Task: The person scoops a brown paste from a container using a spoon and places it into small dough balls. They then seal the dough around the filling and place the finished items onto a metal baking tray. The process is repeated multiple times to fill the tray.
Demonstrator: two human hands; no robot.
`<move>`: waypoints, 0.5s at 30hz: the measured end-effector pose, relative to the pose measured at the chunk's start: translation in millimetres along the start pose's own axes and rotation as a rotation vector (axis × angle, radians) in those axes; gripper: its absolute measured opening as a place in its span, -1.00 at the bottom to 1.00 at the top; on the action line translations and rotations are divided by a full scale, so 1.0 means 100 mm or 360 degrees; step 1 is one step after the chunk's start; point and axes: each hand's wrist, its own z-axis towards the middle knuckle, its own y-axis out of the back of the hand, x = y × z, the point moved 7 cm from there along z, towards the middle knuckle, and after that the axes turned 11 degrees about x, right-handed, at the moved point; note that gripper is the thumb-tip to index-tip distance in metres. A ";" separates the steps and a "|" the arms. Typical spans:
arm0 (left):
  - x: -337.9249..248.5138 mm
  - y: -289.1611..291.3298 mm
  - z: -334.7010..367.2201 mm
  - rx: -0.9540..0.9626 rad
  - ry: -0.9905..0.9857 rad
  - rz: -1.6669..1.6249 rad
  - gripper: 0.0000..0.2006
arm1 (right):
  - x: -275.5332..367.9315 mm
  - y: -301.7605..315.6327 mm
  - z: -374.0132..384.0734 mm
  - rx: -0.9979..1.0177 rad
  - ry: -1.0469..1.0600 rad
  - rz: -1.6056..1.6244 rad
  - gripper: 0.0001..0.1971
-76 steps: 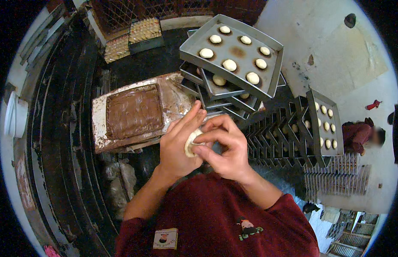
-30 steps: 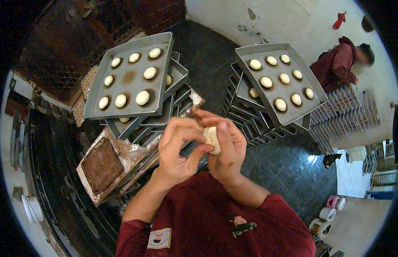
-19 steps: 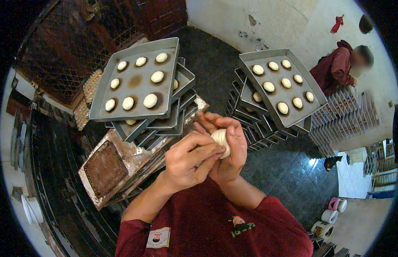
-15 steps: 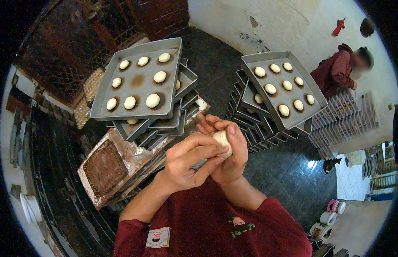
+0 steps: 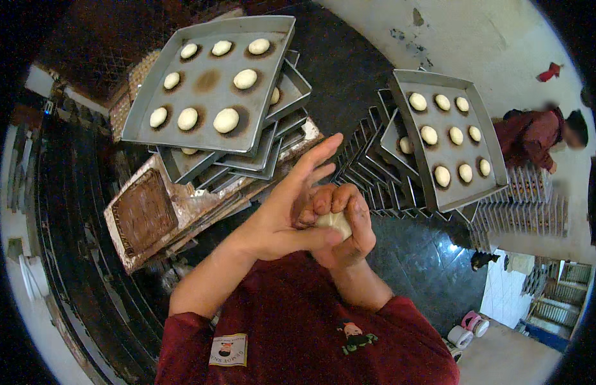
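A pale dough ball sits between my two hands in front of my chest. My right hand is curled around it, its fingers bent over the top. From the left, my left hand lays its thumb along the dough, while its other fingers stretch upward and apart. Part of the dough is hidden by the fingers. Beyond my hands at the left, a metal tray carries several dough balls around a bare brown spot in its middle. Another metal tray on the right holds several more in rows.
Both trays top crosswise stacks of trays, the left one on a worn, flour-marked stand. A person in a maroon shirt is at the far right, by more stacked trays. Buckets stand on the floor at lower right.
My left hand has gone from pinching the dough to stretching its fingers up, thumb still on it. My right fingers have folded over the dough. The view has shifted.
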 end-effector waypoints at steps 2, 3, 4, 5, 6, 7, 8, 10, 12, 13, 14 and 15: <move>0.08 0.11 -0.04 -0.0034 0.0113 -0.0087 0.11 | -0.08 0.09 0.07 -0.0028 -0.0080 0.0006 -0.70; 0.14 0.17 -0.06 -0.0112 0.0220 -0.0110 0.11 | -0.14 0.13 0.13 -0.0021 -0.0112 0.0017 -0.70; 0.19 0.23 -0.10 -0.0189 0.0329 -0.0131 0.10 | -0.22 0.14 0.21 0.0018 -0.0125 0.0041 -0.71; 0.25 0.29 -0.14 -0.0238 0.0406 -0.0392 0.04 | -0.32 0.15 0.30 0.0056 -0.0136 0.0066 -0.71; 0.31 0.34 -0.16 -0.0308 0.0470 -0.0663 -0.03 | -0.41 0.18 0.40 0.0001 -0.0150 0.0116 -0.72; 0.40 0.48 -0.20 -0.0372 0.0411 -0.0721 -0.05 | -0.52 0.19 0.50 -0.0056 -0.0165 0.0168 -0.72; 0.45 0.65 -0.24 -0.0439 0.0353 -0.0778 -0.08 | -0.65 0.20 0.60 -0.0113 -0.0180 0.0222 -0.73; 0.26 1.15 -0.38 -0.0620 0.0151 -0.0651 -0.13 | -0.87 0.27 0.77 -0.0311 -0.0279 0.0206 -0.75; -0.03 1.74 -0.66 -0.0930 0.0128 -0.0297 -0.13 | -1.11 0.19 1.02 -0.0354 -0.0415 0.0206 -0.75; -0.08 2.09 -0.80 -0.0987 -0.0004 0.0081 -0.22 | -1.21 0.21 1.16 -0.0379 -0.0448 0.0126 -0.75; -0.09 2.42 -0.96 -0.1030 0.0033 0.0288 -0.29 | -1.31 0.23 1.29 -0.0409 -0.0490 0.0051 -0.75; -0.07 2.70 -1.04 -0.1040 0.0056 0.0495 -0.35 | -1.35 0.29 1.39 -0.0484 -0.0484 -0.0151 -0.74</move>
